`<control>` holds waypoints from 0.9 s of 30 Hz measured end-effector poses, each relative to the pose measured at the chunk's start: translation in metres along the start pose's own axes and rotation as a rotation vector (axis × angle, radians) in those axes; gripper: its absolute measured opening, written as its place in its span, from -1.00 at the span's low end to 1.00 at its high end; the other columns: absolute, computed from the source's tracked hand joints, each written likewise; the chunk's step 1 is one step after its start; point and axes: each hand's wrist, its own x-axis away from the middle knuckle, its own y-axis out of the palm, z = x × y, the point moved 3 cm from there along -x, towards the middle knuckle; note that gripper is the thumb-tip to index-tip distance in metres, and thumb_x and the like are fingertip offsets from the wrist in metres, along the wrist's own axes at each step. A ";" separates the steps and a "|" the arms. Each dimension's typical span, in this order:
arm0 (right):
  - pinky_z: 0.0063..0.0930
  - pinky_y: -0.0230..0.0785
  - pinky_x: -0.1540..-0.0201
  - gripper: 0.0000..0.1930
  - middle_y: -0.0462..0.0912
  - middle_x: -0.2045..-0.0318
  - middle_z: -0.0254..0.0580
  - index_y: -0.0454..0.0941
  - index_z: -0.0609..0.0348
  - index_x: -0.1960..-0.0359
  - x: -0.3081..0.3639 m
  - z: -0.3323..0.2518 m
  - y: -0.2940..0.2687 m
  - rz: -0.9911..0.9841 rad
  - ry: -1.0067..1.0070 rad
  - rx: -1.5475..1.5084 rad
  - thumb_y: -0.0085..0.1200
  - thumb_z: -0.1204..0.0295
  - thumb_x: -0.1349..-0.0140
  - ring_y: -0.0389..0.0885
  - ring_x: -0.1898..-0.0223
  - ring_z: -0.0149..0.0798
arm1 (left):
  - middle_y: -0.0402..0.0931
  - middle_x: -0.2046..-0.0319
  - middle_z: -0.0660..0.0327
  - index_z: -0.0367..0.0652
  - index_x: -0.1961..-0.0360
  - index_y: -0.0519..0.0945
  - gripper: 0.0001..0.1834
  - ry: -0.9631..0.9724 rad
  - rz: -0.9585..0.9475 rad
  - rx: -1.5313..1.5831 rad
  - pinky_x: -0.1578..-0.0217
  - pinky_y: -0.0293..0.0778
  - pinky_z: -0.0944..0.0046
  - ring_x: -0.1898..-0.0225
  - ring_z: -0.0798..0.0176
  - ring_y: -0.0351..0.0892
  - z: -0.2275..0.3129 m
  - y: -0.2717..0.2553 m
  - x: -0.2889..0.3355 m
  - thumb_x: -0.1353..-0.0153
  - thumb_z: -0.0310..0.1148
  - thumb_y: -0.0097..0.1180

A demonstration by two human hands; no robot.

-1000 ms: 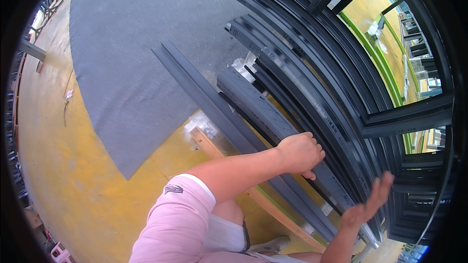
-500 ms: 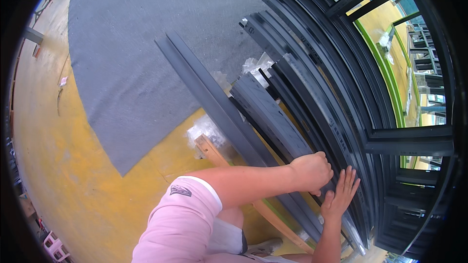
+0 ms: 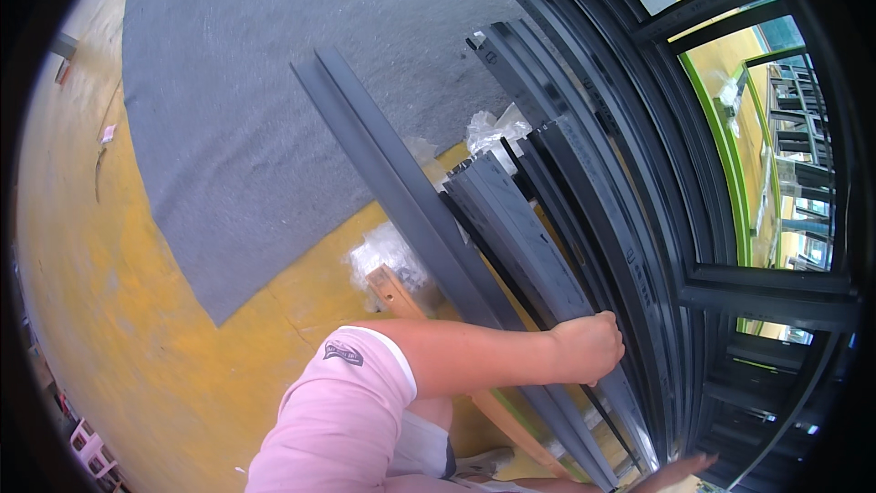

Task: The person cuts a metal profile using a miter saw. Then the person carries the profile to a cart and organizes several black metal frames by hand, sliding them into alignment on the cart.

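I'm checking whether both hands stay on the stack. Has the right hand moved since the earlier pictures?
Yes. The right hand has dropped from beside the left hand, open against the dark metal profiles, to the lower edge of the view, near the foot of the black frame.

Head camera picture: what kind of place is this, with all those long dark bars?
Probably a workshop or factory floor where window or door frames get made. Long dark metal profiles lean together, gripped by the left hand; finished dark frames stand beside them, on a yellow painted floor with a grey mat.
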 end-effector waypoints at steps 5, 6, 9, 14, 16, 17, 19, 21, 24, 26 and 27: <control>-0.18 0.05 -0.53 -0.41 0.27 -0.47 0.24 0.24 0.26 -0.49 0.037 -0.003 0.064 -0.352 0.018 0.017 -0.33 0.10 -0.64 0.24 -0.50 0.07 | 0.59 0.41 0.30 -0.13 0.29 0.65 -0.56 0.015 0.043 -0.049 0.23 0.34 0.27 0.30 0.25 0.61 0.005 0.008 -0.005 -0.19 0.08 0.22; -0.18 0.05 -0.53 -0.41 0.28 -0.46 0.24 0.25 0.28 -0.49 0.047 -0.009 0.085 -0.431 0.022 0.011 -0.31 0.10 -0.64 0.24 -0.50 0.06 | 0.58 0.42 0.30 -0.12 0.31 0.66 -0.59 0.001 0.052 -0.063 0.24 0.33 0.26 0.31 0.25 0.60 0.004 0.009 -0.003 -0.18 0.05 0.22; -0.17 0.07 -0.51 -0.38 0.24 -0.50 0.17 0.19 0.17 -0.54 0.062 -0.049 0.104 -0.365 -0.042 -0.106 -0.36 0.04 -0.63 0.23 -0.51 0.09 | 0.58 0.43 0.30 -0.11 0.37 0.66 -0.68 0.030 0.090 -0.038 0.28 0.31 0.27 0.35 0.26 0.58 0.001 0.008 -0.001 -0.15 -0.06 0.21; -0.19 0.09 -0.49 -0.36 0.27 -0.48 0.17 0.21 0.20 -0.52 0.065 -0.061 0.098 -0.439 -0.053 0.041 -0.44 0.01 -0.63 0.24 -0.50 0.11 | 0.56 0.46 0.30 -0.11 0.39 0.66 -0.77 0.026 0.109 -0.076 0.30 0.28 0.28 0.37 0.27 0.56 0.003 0.014 -0.005 -0.14 -0.17 0.18; -0.19 0.10 -0.49 -0.38 0.27 -0.48 0.18 0.21 0.19 -0.52 0.060 -0.048 0.095 -0.410 -0.081 0.033 -0.44 0.04 -0.64 0.25 -0.49 0.10 | 0.55 0.47 0.30 -0.12 0.39 0.65 -0.78 0.026 0.117 -0.098 0.31 0.28 0.29 0.37 0.27 0.55 0.003 0.013 -0.005 -0.15 -0.18 0.17; -0.19 0.10 -0.49 -0.39 0.28 -0.48 0.19 0.22 0.18 -0.52 0.057 -0.040 0.092 -0.398 -0.091 0.025 -0.44 0.05 -0.65 0.25 -0.49 0.10 | 0.55 0.47 0.30 -0.12 0.38 0.65 -0.78 0.028 0.117 -0.116 0.31 0.27 0.29 0.37 0.27 0.55 0.003 0.011 -0.003 -0.15 -0.19 0.16; -0.22 0.08 -0.51 -0.43 0.25 -0.48 0.25 0.23 0.27 -0.49 0.026 0.018 0.067 -0.180 -0.049 -0.120 -0.39 0.14 -0.66 0.22 -0.51 0.06 | 0.55 0.47 0.30 -0.12 0.38 0.65 -0.78 0.032 0.134 -0.127 0.31 0.27 0.29 0.37 0.27 0.55 0.004 0.008 -0.002 -0.15 -0.19 0.16; -0.24 0.19 -0.46 -0.46 0.34 -0.40 0.32 0.29 0.39 -0.43 0.003 0.043 0.032 -0.100 -0.136 0.266 -0.33 0.19 -0.66 0.34 -0.43 0.07 | 0.55 0.47 0.31 -0.13 0.37 0.65 -0.78 0.007 0.141 -0.134 0.30 0.27 0.28 0.37 0.27 0.55 0.002 0.012 0.001 -0.15 -0.20 0.15; -0.26 0.15 -0.47 -0.45 0.39 -0.39 0.26 0.32 0.41 -0.41 0.015 0.059 0.052 -0.259 -0.088 0.187 -0.32 0.19 -0.65 0.35 -0.43 0.00 | 0.55 0.47 0.31 -0.13 0.37 0.66 -0.78 0.040 0.137 -0.100 0.30 0.27 0.28 0.37 0.26 0.54 0.005 0.016 -0.004 -0.14 -0.20 0.15; -0.28 0.08 -0.50 -0.43 0.39 -0.40 0.19 0.33 0.40 -0.41 0.038 0.061 0.086 -0.418 -0.013 0.000 -0.33 0.16 -0.64 0.33 -0.45 -0.06 | 0.55 0.47 0.31 -0.13 0.37 0.66 -0.78 0.049 0.150 -0.091 0.30 0.27 0.28 0.38 0.26 0.54 0.005 0.012 -0.006 -0.14 -0.20 0.15; -0.29 0.05 -0.52 -0.42 0.40 -0.41 0.15 0.34 0.39 -0.42 0.049 0.056 0.102 -0.504 0.031 -0.107 -0.34 0.15 -0.63 0.32 -0.46 -0.08 | 0.54 0.47 0.31 -0.13 0.37 0.66 -0.78 0.050 0.143 -0.095 0.30 0.27 0.28 0.38 0.26 0.54 0.005 0.010 -0.003 -0.14 -0.20 0.15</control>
